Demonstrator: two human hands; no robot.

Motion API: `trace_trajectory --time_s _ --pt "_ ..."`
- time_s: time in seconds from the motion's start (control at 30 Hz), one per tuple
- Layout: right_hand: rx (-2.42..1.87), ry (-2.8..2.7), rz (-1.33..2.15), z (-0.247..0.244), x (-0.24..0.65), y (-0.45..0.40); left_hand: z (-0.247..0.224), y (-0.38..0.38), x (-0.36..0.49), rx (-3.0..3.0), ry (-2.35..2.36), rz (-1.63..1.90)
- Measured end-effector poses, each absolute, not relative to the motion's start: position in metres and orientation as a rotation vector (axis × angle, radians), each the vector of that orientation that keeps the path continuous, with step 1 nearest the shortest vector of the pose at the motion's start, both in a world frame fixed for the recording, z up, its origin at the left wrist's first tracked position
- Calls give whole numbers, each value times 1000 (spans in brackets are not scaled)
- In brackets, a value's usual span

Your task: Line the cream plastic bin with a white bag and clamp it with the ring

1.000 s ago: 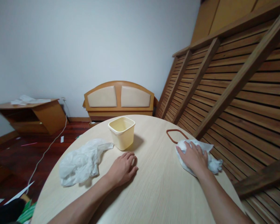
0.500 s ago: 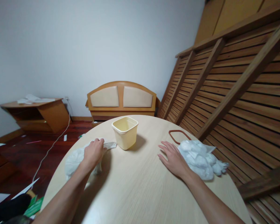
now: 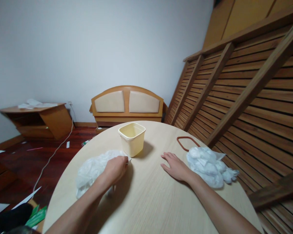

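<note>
My left hand [image 3: 117,167] is closed on a crumpled white plastic bag [image 3: 89,170], which spreads over the left part of the round table [image 3: 146,208]. Just beyond that hand stands an open pale yellow square tub [image 3: 132,144], upright. My right hand [image 3: 175,166] rests near the tabletop with its fingers apart and holds nothing. Beside its wrist, to the right, lies a second crumpled whitish plastic bag [image 3: 210,165]. A reddish-brown rounded frame [image 3: 185,138] lies flat behind this bag, its near part hidden.
Slatted wooden panels [image 3: 234,113] lean along the table's right side. A padded headboard [image 3: 127,101] stands beyond the table. On the left are a low cabinet [image 3: 48,120] with papers on top, a white cable [image 3: 48,161] and scattered items on the floor.
My left hand has moved right and nearer to me, drawing the white bag along with it. My right hand has shifted slightly left, its fingers still apart.
</note>
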State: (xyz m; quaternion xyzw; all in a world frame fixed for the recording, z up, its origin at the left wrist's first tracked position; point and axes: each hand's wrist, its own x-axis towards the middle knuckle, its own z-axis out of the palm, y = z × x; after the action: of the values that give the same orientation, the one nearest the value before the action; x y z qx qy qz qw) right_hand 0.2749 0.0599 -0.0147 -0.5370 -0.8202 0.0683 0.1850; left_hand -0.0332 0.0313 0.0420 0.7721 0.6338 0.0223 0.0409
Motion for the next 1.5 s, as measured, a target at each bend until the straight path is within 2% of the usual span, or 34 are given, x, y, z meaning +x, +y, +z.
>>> trace_trajectory --time_s 0.2,0.37,0.47,0.6,0.87,1.3,1.5 --pt "-1453 -2241 145 -13 258 60 41 5 5 2429 1532 347" --pt "-999 -2244 485 7 256 41 50 -4 19 2291 1183 590" --pt "-842 -2189 537 18 251 28 52 -2 21 2144 1104 753" --pt "-902 -2091 553 20 247 24 51 3 20 2066 1115 893" --pt "-1060 -1690 661 19 261 39 46 7 14 2112 1282 907" --pt "-1010 -1608 905 10 262 44 53 25 6 1553 1142 1438" --pt "-1041 -1523 777 12 267 50 56 24 6 1564 1143 1438"
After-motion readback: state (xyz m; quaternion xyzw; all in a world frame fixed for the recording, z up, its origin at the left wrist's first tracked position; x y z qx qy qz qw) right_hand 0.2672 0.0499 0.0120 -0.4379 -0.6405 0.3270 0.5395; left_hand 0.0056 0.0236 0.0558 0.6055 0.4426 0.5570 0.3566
